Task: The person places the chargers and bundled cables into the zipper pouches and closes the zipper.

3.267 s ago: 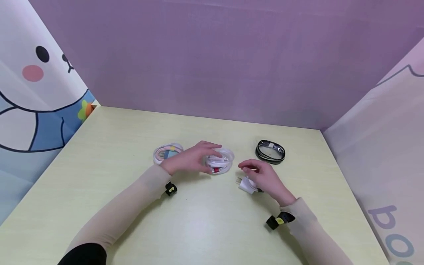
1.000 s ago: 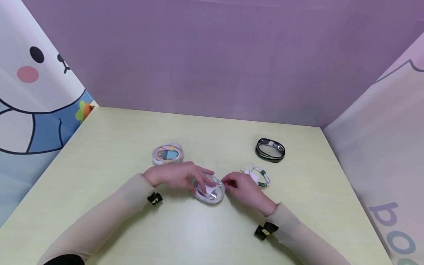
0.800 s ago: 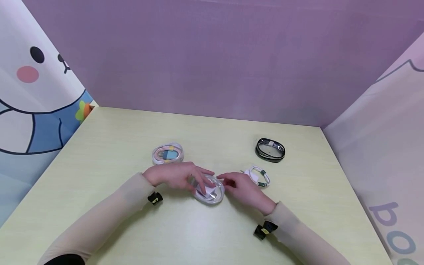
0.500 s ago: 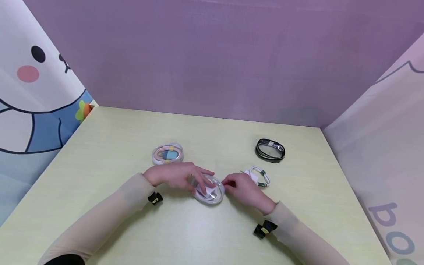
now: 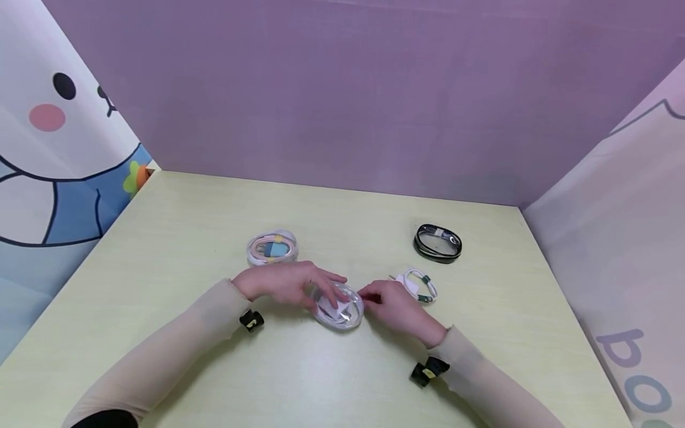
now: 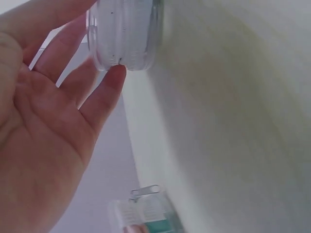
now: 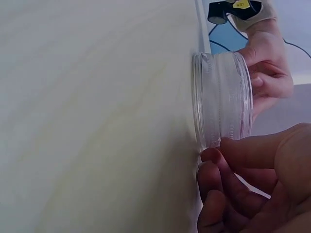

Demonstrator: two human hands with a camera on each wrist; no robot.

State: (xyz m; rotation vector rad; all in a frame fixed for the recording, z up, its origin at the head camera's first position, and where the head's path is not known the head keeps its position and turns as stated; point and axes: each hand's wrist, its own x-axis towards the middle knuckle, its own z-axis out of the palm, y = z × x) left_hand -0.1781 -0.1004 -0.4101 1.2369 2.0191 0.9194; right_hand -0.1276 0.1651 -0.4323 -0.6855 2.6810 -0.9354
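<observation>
A clear round zip case (image 5: 342,326) lies on the pale wood-grain table (image 5: 316,380), between the hands and near the middle of the tabletop, with a white charger (image 5: 339,309) visible inside. The left hand (image 5: 291,284) grips the case from its left side, fingers spread over the top and edge. The right hand (image 5: 395,304) is at the opposite side, thumb and forefinger pinching at the case's seam; whether they hold its zip pull is hidden. Just beyond the right hand sits a white coiled cable (image 5: 432,289) with dark green ties, a white plug block (image 5: 408,283) beside it. Farther back is a black coiled cable (image 5: 439,258). Behind the left wrist, a second round case (image 5: 251,257) contains a pink cable (image 5: 261,241) and a blue plug (image 5: 277,249).
</observation>
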